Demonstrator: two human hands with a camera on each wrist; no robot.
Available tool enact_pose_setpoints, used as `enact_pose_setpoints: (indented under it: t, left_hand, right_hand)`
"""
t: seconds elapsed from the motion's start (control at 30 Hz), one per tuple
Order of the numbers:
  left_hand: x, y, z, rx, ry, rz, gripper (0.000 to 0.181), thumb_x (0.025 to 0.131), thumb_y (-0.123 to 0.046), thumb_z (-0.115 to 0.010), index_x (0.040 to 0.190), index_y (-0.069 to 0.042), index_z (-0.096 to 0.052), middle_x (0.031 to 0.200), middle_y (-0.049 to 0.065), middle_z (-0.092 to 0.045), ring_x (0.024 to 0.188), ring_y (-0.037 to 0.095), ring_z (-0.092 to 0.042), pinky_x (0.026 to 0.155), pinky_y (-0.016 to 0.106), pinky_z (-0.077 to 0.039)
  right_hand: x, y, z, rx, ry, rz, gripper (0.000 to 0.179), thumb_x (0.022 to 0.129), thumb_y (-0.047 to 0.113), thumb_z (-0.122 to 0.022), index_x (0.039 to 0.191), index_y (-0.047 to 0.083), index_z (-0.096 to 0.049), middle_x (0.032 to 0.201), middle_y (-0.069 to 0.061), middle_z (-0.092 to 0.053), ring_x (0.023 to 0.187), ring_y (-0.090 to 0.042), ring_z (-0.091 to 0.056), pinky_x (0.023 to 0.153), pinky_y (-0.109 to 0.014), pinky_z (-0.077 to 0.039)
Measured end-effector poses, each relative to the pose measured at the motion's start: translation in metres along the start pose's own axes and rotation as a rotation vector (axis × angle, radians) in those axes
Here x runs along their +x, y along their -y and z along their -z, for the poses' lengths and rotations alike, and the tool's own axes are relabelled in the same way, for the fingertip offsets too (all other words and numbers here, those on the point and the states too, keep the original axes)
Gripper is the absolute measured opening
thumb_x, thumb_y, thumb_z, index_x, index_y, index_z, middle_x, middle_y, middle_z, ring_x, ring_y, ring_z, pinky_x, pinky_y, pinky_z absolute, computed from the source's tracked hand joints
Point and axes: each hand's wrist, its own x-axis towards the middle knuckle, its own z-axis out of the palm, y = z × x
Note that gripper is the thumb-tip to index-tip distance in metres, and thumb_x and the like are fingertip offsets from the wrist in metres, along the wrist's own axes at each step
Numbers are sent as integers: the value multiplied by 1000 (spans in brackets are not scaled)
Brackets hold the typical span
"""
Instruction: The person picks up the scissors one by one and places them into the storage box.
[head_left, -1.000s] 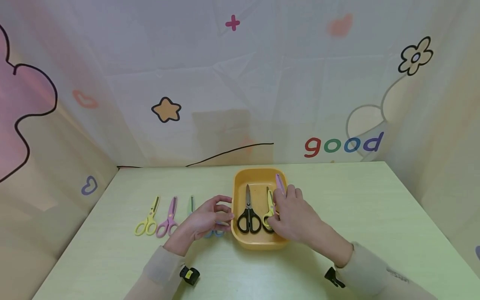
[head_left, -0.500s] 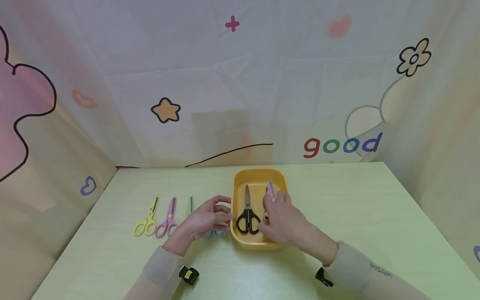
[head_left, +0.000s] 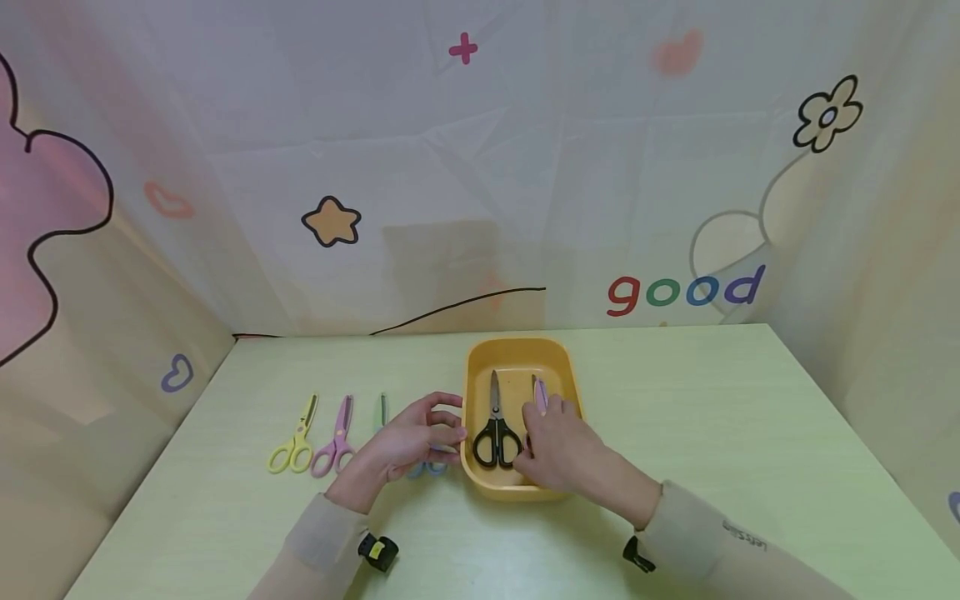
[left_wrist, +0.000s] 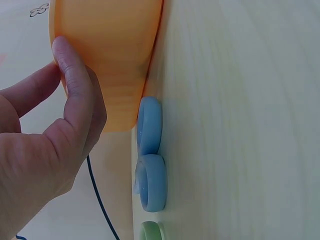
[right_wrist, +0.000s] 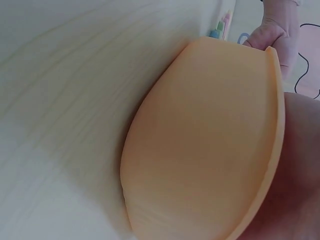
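A yellow-orange plastic box (head_left: 519, 493) stands on the table. My left hand (head_left: 411, 435) holds its left rim between thumb and fingers, as the left wrist view shows the rim (left_wrist: 51, 20) at the fingertips. My right hand (head_left: 558, 446) is inside the box on its right side, gripping purple scissors (head_left: 541, 394) with the blades pointing away. That hand hides their handles and whatever lies under them; a dark blade tip shows just beside. Black-handled scissors (head_left: 496, 429) lie in the box's left half, blades toward the back.
Left of the box, yellow scissors (head_left: 300, 442) and purple-pink scissors (head_left: 339, 442) lie in a row on the table (head_left: 690, 400). Green scissors (head_left: 383, 407) and blue scissors (left_wrist: 150, 130) follow, partly behind my left hand. A printed curtain (head_left: 480, 167) hangs behind and beside the table.
My right hand has moved left and nearer, lowering the purple scissors into the box. The yellow scissors seen there before are now covered. My left hand has stayed at the rim.
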Motion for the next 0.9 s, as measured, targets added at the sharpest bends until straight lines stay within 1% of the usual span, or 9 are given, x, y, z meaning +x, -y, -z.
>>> enact_pose_setpoints:
  t: [0.2,0.3,0.53,0.6,0.67,0.8,0.83,0.9]
  left_hand:
    - [0,0,-1,-9,0,1,53,99,4,-63,145,5,-36,105,13,-57,83,21,-65,76,36,-62]
    - [0,0,-1,-9,0,-1,53,99,5,-63,145,5,-36,106,13,-57,84,21,-65,77,37,-62]
    - [-1,-1,-1,2,-5,2,54,99,4,-63,145,4,-36,106,14,-57,83,21,-66,77,38,-62]
    - [-1,-1,-1,3,-3,1,54,99,4,-63,146,4,-36,106,13,-57,83,21,-66,77,38,-62]
    - [-1,0,-1,2,-3,1,54,99,4,-63,146,4,-36,106,13,-58,83,21,-66,77,37,-62]
    - [-1,0,-1,-2,-2,1,54,99,4,-63,146,5,-36,105,13,-57,83,21,-65,77,37,-62]
    - [-1,0,0,-3,-1,1,55,99,4,-63,146,5,-36,105,13,-57,83,21,-65,77,37,-62]
    - [0,0,0,-6,1,-1,55,99,4,-63,146,4,-35,105,13,-57,83,21,-65,77,37,-62]
  right_hand:
    - [0,1,1,-21,22,-4,24,85,23,-65,96,6,-52,90,-18,-46,84,-32,-46,63,-40,-46]
    - [0,1,1,-32,32,-12,24,87,23,-66,97,6,-53,92,-19,-47,85,-33,-48,62,-41,-47]
    - [-2,3,2,-84,28,16,24,92,20,-67,102,1,-56,92,-22,-51,85,-36,-53,61,-43,-52]
    - [-3,3,3,-92,30,20,26,93,21,-68,104,1,-57,96,-25,-53,88,-38,-54,63,-44,-53]
    - [-4,3,4,-92,28,22,27,93,21,-69,106,0,-57,106,-29,-56,93,-40,-56,65,-45,-54]
    - [-4,2,5,-93,-6,39,26,94,20,-67,107,-1,-58,127,-37,-53,102,-45,-57,70,-47,-55]
    - [-4,2,5,-92,-21,46,25,94,20,-68,105,-1,-58,126,-36,-55,100,-44,-57,69,-47,-55]
    - [-3,0,7,-93,-71,70,24,94,20,-69,102,0,-59,117,-31,-59,94,-39,-57,66,-45,-54]
